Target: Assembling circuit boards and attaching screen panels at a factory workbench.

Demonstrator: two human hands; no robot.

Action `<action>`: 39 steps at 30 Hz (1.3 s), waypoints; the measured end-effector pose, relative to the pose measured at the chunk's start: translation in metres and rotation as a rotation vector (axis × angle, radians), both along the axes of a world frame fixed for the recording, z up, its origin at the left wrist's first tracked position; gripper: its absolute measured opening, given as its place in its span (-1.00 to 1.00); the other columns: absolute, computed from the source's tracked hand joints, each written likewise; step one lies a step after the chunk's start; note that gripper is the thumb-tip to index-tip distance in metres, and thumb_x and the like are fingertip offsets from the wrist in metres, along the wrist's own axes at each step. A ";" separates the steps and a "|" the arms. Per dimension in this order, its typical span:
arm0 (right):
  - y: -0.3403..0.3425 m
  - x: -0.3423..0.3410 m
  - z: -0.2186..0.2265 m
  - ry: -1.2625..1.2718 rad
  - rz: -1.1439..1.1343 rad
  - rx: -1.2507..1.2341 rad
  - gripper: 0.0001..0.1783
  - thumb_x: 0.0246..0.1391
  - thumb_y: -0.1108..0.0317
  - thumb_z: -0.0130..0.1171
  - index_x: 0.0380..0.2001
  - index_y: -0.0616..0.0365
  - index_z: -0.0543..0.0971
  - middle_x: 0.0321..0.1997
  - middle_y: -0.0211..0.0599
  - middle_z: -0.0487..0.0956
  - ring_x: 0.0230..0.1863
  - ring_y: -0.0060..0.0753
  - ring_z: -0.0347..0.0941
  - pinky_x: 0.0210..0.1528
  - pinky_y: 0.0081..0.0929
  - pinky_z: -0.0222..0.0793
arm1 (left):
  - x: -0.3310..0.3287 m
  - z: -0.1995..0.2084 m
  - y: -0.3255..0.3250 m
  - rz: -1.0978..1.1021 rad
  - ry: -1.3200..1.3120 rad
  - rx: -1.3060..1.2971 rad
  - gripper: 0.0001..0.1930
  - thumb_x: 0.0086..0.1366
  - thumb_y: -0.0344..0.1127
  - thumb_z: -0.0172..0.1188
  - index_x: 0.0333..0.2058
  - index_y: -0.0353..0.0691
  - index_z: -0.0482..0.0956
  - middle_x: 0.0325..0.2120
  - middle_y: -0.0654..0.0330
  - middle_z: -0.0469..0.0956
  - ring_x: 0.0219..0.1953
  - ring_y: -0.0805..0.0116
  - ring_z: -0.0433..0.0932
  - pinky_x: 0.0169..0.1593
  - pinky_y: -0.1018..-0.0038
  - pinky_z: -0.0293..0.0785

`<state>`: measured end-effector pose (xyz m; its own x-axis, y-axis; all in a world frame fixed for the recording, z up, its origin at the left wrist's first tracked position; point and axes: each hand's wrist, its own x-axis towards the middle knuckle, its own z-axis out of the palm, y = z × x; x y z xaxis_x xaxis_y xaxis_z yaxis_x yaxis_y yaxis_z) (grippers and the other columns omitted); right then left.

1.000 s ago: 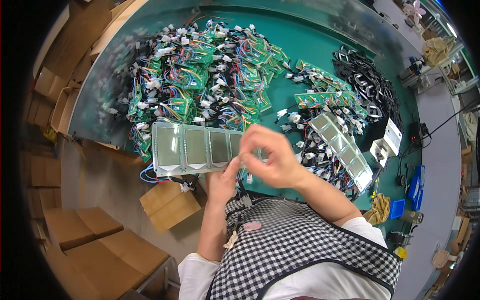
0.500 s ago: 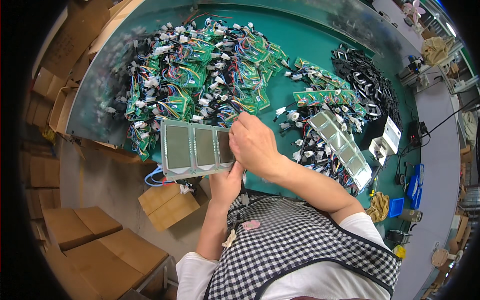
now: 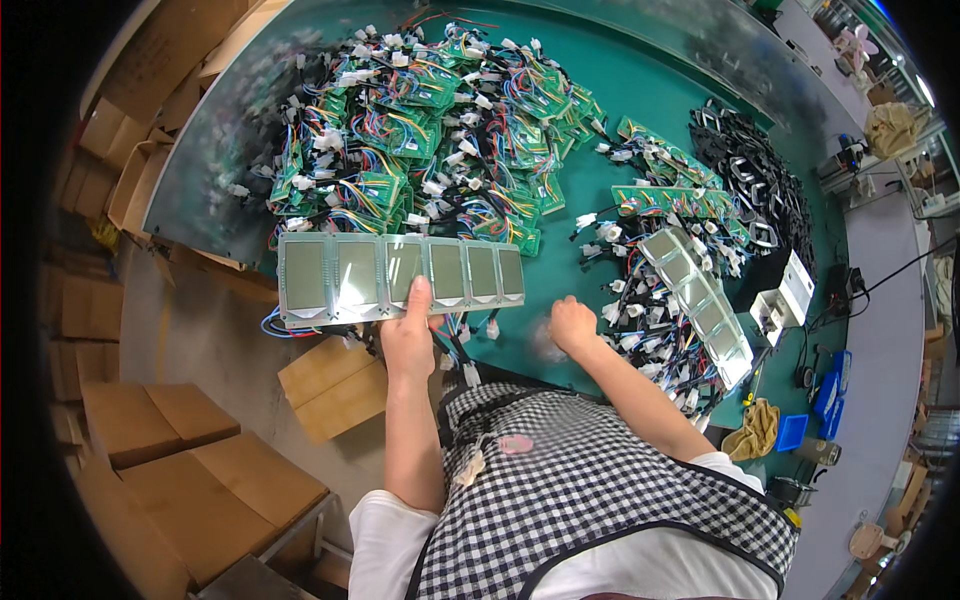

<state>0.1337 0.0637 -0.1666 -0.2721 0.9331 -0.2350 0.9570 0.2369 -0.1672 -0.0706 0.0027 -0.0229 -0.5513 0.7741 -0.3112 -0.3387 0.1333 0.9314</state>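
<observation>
My left hand (image 3: pixel 410 335) grips a long display board (image 3: pixel 445 270) from below, its thumb lying across the front. Several grey LCD windows sit in a row along the board, with wires and white plugs hanging beneath it. To the right of the board, my right hand (image 3: pixel 573 325) is closed and apart from it. A blurred, see-through piece of film (image 3: pixel 543 343) shows at its fingers. Farther right, a second display board (image 3: pixel 698 303) lies face up, tilted, on a heap of wired boards.
Green circuit boards with wires (image 3: pixel 410 130) are piled on the green bench (image 3: pixel 640 85). Black plastic frames (image 3: pixel 755 185) lie at the far right, near a white-and-black box (image 3: pixel 783 290). Blue trays (image 3: pixel 792 432) and a tan cloth (image 3: pixel 752 430) are nearer. Cardboard boxes (image 3: pixel 215 490) stand left.
My right hand has left the board and moved right and down, a blurred clear film at its fingers. The board has turned more level, showing its whole row of windows.
</observation>
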 end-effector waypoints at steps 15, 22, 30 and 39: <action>0.011 -0.074 0.210 0.815 0.470 0.235 -0.56 -0.43 0.10 0.33 -0.70 0.17 0.34 -0.60 -0.30 0.33 -0.58 -0.28 0.28 -0.57 -0.43 0.19 | 0.063 -0.007 -0.011 -0.477 0.681 0.212 -0.58 0.07 -0.46 0.00 -0.04 -0.33 0.21 -0.18 0.04 0.36 -0.09 0.24 0.36 -0.09 0.37 0.25; 0.025 -0.067 0.205 0.926 0.467 -0.082 -0.69 -0.39 0.27 0.30 -0.71 0.22 0.39 -0.66 -0.27 0.36 -0.57 -0.29 0.31 -0.53 -0.42 0.22 | 0.065 -0.022 -0.013 -0.499 0.341 0.055 -0.82 0.12 -0.36 0.06 -0.32 -0.34 0.39 -0.50 0.27 0.42 -0.50 0.51 0.39 -0.45 0.55 0.32; 0.025 -0.047 0.207 0.914 0.549 -0.015 -0.71 -0.39 0.29 0.30 -0.69 0.20 0.41 -0.66 -0.28 0.38 -0.57 -0.30 0.33 -0.55 -0.44 0.23 | 0.060 -0.005 -0.015 -0.572 0.103 -0.091 -0.76 0.12 -0.42 0.03 -0.20 -0.34 0.36 -0.34 0.21 0.42 -0.27 0.47 0.38 -0.21 0.53 0.31; 0.032 -0.048 0.210 0.762 0.542 -0.145 -0.67 -0.44 0.23 0.32 -0.73 0.20 0.40 -0.68 -0.31 0.39 -0.62 -0.29 0.33 -0.58 -0.44 0.20 | 0.068 0.004 -0.010 -0.513 0.073 0.078 -0.82 0.14 -0.40 0.03 -0.28 -0.34 0.39 -0.41 0.25 0.42 -0.39 0.54 0.37 -0.34 0.54 0.33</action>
